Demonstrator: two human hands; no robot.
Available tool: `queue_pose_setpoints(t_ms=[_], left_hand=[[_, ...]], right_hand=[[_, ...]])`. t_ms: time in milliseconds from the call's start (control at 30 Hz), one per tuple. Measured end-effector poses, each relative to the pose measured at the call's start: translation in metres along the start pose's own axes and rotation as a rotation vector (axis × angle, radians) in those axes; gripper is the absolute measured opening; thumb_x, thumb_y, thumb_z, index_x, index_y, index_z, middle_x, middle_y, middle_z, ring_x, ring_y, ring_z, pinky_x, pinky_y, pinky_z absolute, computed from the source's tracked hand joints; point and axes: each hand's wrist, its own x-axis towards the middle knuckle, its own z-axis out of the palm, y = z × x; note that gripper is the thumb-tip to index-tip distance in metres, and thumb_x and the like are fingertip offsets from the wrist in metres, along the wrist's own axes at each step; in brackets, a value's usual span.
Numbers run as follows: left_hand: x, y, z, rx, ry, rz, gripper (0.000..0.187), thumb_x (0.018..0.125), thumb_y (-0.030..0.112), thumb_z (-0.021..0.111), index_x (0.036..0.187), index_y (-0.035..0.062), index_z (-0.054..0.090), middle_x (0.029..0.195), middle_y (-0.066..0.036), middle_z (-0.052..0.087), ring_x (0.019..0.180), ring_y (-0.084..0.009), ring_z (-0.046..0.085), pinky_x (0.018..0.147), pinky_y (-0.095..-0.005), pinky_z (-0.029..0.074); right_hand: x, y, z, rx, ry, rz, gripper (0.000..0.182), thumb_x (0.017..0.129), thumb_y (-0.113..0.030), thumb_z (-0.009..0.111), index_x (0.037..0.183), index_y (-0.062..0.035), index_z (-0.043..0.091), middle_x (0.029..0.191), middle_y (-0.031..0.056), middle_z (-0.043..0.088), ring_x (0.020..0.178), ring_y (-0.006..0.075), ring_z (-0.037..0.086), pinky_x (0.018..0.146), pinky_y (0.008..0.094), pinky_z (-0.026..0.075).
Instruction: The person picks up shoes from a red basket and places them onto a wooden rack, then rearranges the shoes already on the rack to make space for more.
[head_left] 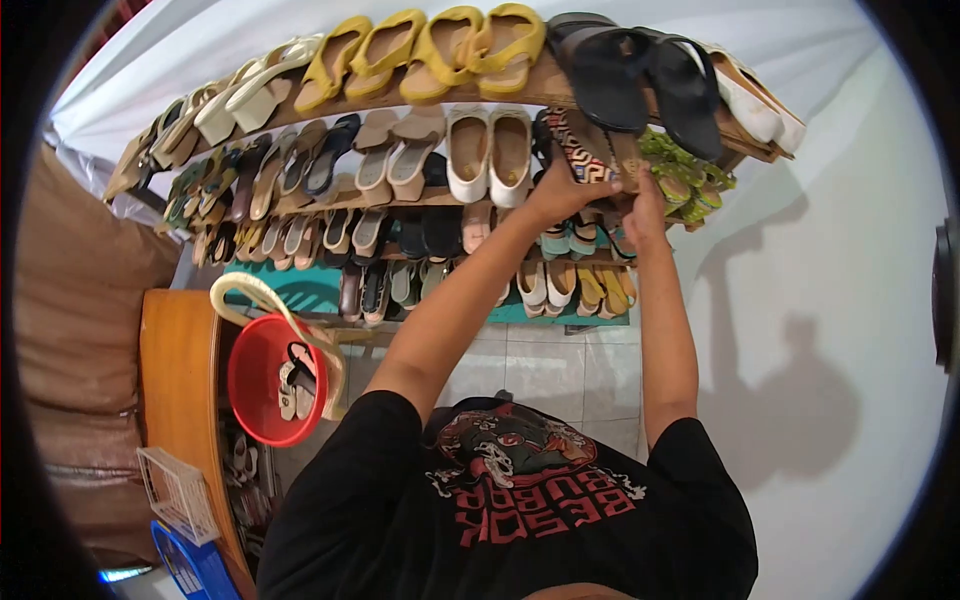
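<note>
Both my hands reach to the second shelf of a shoe rack. My left hand (566,190) is closed on a patterned sandal (580,145) with a black, red and white zigzag design. My right hand (645,208) pinches a brown sandal (627,158) right beside it. White flats (489,158) stand to the left of my hands, and green sandals (688,175) to the right. Above hang the fronts of black sandals (612,80) on the top shelf. The fingertips of my left hand are partly hidden behind the sandal.
Yellow sandals (430,55) line the top shelf. A red bucket (270,380) holding sandals is at the lower left, beside a wooden cabinet (180,390). A white basket (178,493) and a blue crate (190,565) are lower left. A white wall (800,300) is at the right.
</note>
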Motion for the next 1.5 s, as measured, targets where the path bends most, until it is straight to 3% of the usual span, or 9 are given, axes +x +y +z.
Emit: queue_pose_setpoints(t_ms=[300, 467, 800, 1000, 1333, 1367, 1433, 1467, 1500], left_hand=[[-0.003, -0.044, 0.004, 0.110, 0.146, 0.254, 0.073, 0.080, 0.012, 0.077, 0.134, -0.0025, 0.030, 0.115, -0.010, 0.056, 0.101, -0.0156, 0.056, 0.086, -0.0300, 0.050], [-0.032, -0.035, 0.002, 0.407, 0.262, 0.222, 0.065, 0.083, 0.022, 0.071, 0.132, -0.0081, 0.042, 0.124, -0.028, 0.047, 0.121, -0.0397, 0.045, 0.104, -0.0404, 0.036], [-0.119, -0.019, -0.035, 0.351, 0.075, 0.468, 0.059, 0.091, 0.010, 0.059, 0.143, 0.0009, 0.035, 0.136, -0.018, 0.042, 0.126, -0.0284, 0.046, 0.101, -0.0376, 0.042], [-0.245, -0.055, -0.102, 0.186, -0.274, -0.202, 0.045, 0.097, 0.024, 0.056, 0.137, 0.0059, 0.048, 0.127, -0.013, 0.057, 0.116, -0.0225, 0.055, 0.101, -0.0360, 0.041], [-0.670, -0.279, -0.184, 0.510, 0.600, -1.128, 0.038, 0.083, 0.026, 0.054, 0.103, -0.0032, 0.067, 0.102, -0.023, 0.069, 0.098, -0.0306, 0.066, 0.084, -0.0407, 0.051], [-0.713, -0.298, -0.194, 0.840, 0.124, -1.303, 0.035, 0.083, 0.026, 0.053, 0.099, -0.0009, 0.068, 0.102, -0.019, 0.070, 0.096, -0.0291, 0.067, 0.082, -0.0409, 0.051], [-0.772, -0.308, -0.184, 0.379, 0.707, -1.874, 0.022, 0.087, 0.023, 0.058, 0.093, 0.0056, 0.070, 0.082, -0.013, 0.068, 0.079, -0.0262, 0.066, 0.070, -0.0410, 0.056], [-0.782, -0.293, -0.194, 0.222, 0.373, -1.781, 0.020, 0.087, 0.027, 0.062, 0.094, 0.0113, 0.072, 0.084, -0.008, 0.069, 0.080, -0.0255, 0.066, 0.067, -0.0432, 0.056], [-0.743, -0.250, -0.173, 0.139, 0.539, -1.850, 0.031, 0.092, 0.026, 0.057, 0.113, 0.0031, 0.063, 0.108, -0.009, 0.068, 0.090, -0.0326, 0.068, 0.074, -0.0514, 0.054]], right_hand=[[0.006, -0.006, 0.002, -0.232, 0.114, 0.075, 0.038, 0.097, -0.046, 0.053, 0.113, -0.0124, 0.058, 0.102, 0.0030, 0.063, 0.088, 0.0173, 0.063, 0.067, 0.0317, 0.051], [0.002, -0.004, 0.012, -0.270, 0.102, -0.010, 0.048, 0.098, -0.047, 0.050, 0.124, -0.0065, 0.051, 0.109, 0.0120, 0.061, 0.089, 0.0248, 0.065, 0.069, 0.0377, 0.058], [0.001, 0.009, 0.013, -0.306, 0.098, -0.183, 0.060, 0.097, -0.043, 0.053, 0.138, -0.0014, 0.039, 0.119, 0.0185, 0.055, 0.094, 0.0316, 0.064, 0.074, 0.0433, 0.062], [-0.004, 0.007, 0.015, -0.363, 0.184, -0.199, 0.057, 0.099, -0.037, 0.051, 0.141, -0.0011, 0.038, 0.122, 0.0180, 0.056, 0.094, 0.0297, 0.064, 0.073, 0.0419, 0.062], [-0.053, 0.030, 0.020, -0.392, 0.146, -0.446, 0.061, 0.102, -0.035, 0.046, 0.145, 0.0044, 0.028, 0.138, 0.0210, 0.044, 0.118, 0.0301, 0.054, 0.099, 0.0480, 0.049], [-0.053, 0.033, 0.015, -0.402, 0.123, -0.447, 0.062, 0.102, -0.036, 0.047, 0.146, 0.0017, 0.026, 0.141, 0.0214, 0.041, 0.120, 0.0316, 0.054, 0.097, 0.0499, 0.048], [-0.064, 0.027, 0.028, -0.406, 0.146, -0.396, 0.059, 0.102, -0.030, 0.047, 0.143, 0.0070, 0.026, 0.138, 0.0225, 0.040, 0.122, 0.0315, 0.050, 0.100, 0.0445, 0.052], [-0.065, 0.021, 0.031, -0.403, 0.150, -0.405, 0.059, 0.102, -0.030, 0.047, 0.143, 0.0070, 0.026, 0.138, 0.0225, 0.040, 0.122, 0.0315, 0.050, 0.100, 0.0445, 0.052], [-0.064, 0.017, 0.033, -0.422, 0.243, -0.299, 0.063, 0.100, -0.039, 0.049, 0.147, -0.0035, 0.025, 0.143, 0.0221, 0.037, 0.122, 0.0321, 0.053, 0.091, 0.0518, 0.047]])
